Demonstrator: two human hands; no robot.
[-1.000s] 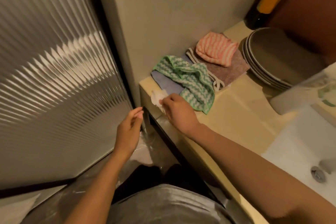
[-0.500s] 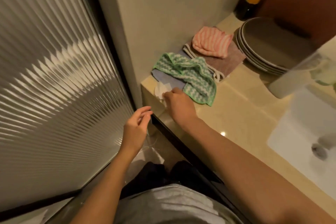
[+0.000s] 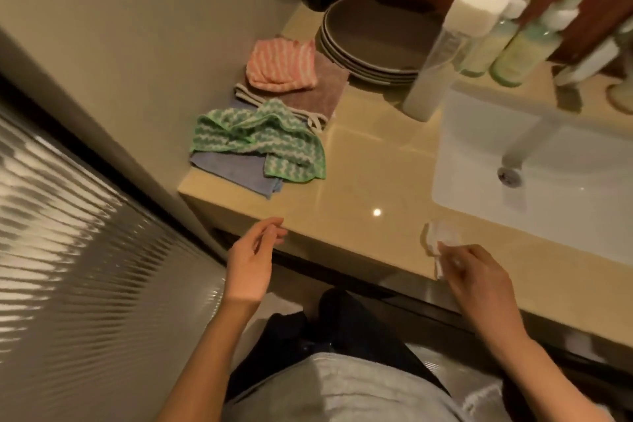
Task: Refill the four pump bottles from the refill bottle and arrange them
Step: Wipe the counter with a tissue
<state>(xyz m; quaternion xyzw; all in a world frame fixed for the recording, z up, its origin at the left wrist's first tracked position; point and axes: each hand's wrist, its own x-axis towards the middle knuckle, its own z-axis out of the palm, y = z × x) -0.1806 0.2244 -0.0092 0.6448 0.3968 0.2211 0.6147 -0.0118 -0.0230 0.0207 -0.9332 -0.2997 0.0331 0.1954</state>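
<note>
Pinches a crumpled white wad [image 3: 440, 238] in the right grip [image 3: 472, 271] over the front edge of the worktop [image 3: 359, 181], near the sink [image 3: 548, 216]. Holds nothing in the left grip [image 3: 251, 259], fingers loose, beside the worktop edge. Shows the refill bottle [image 3: 442, 55] upright at the sink's far corner, two blurred green-topped pump bottles [image 3: 524, 48] just behind.

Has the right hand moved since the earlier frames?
Yes. The right hand, pinching a tissue, left the green cloth and went right along the counter toward the sink.

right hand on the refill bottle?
No, the right hand pinches a white wad at the counter edge; the refill bottle stands apart by the sink.
</note>
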